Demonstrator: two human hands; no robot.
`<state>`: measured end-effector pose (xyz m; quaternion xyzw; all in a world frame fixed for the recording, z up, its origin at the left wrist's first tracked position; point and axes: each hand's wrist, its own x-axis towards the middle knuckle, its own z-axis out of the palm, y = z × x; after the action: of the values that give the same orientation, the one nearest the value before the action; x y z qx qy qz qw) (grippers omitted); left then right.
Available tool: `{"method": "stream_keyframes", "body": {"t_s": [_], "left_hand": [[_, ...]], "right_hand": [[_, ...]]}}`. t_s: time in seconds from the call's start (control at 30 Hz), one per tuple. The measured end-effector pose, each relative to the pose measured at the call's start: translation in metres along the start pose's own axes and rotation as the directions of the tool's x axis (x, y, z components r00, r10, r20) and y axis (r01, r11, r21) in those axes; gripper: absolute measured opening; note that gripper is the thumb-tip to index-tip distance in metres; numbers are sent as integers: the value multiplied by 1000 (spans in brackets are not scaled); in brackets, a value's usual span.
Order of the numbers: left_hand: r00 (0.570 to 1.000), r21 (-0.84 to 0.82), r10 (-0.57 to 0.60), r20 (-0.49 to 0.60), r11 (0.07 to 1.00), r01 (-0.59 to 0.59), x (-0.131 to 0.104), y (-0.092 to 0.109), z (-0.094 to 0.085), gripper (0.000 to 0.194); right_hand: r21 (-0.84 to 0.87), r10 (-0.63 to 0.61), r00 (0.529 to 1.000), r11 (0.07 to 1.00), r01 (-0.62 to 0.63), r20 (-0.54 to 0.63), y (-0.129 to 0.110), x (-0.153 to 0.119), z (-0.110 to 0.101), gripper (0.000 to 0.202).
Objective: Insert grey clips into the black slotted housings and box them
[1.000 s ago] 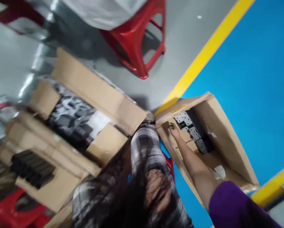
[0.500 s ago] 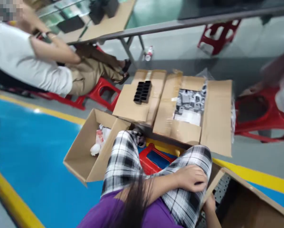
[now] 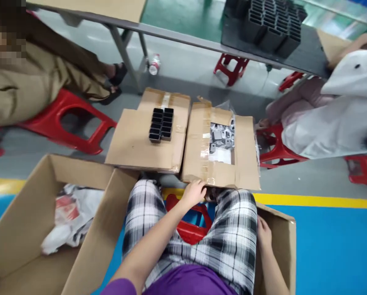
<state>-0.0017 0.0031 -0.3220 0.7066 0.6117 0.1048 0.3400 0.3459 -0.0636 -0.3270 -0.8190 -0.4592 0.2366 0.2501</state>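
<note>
My left hand point(image 3: 194, 192) reaches between my knees to the front edge of an open cardboard box point(image 3: 193, 157), its fingers bent over that edge. Small grey parts point(image 3: 222, 135) and a white piece show through the box's opening. At my right thigh, my right hand point(image 3: 264, 232) is at the inner side of another cardboard box point(image 3: 289, 237); its fingers curl at the wall, with the tips partly hidden. Black rectangular tubes point(image 3: 161, 125) stand in two rows on a closed carton point(image 3: 128, 139) to the left of the open one.
A large open carton point(image 3: 106, 229) with crumpled plastic bags point(image 3: 75, 213) stands at my left. A red stool point(image 3: 192, 233) shows between my legs. Seated people are on both sides. Ahead is a table point(image 3: 183, 24) with stacked black tubes point(image 3: 275, 24); a bottle point(image 3: 154, 64) is below.
My view has turned right and levelled. My left hand has moved from my right knee to the open box's front edge. My right hand stays at the right-hand box.
</note>
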Motion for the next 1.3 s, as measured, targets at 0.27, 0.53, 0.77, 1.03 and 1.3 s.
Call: {"method": "stream_keyframes", "body": {"t_s": [0.27, 0.53, 0.77, 1.03, 1.3], "left_hand": [[925, 175, 346, 158, 912, -371, 110, -14, -21, 23], [934, 303, 312, -173, 919, -250, 67, -40, -97, 43], [987, 472, 144, -73, 877, -93, 49, -30, -104, 30], [993, 536, 95, 70, 836, -118, 45, -22, -64, 42], [997, 465, 29, 72, 883, -60, 34, -35, -77, 46]], "right_hand": [[-122, -337, 884, 912, 392, 324, -118, 106, 93, 51], [-465, -155, 790, 735, 493, 593, -167, 144, 111, 44], [-497, 53, 606, 632, 595, 794, -162, 60, 60, 24], [-543, 37, 707, 669, 507, 706, -186, 126, 142, 54], [-538, -51, 819, 731, 421, 571, -216, 171, 202, 52]]}}
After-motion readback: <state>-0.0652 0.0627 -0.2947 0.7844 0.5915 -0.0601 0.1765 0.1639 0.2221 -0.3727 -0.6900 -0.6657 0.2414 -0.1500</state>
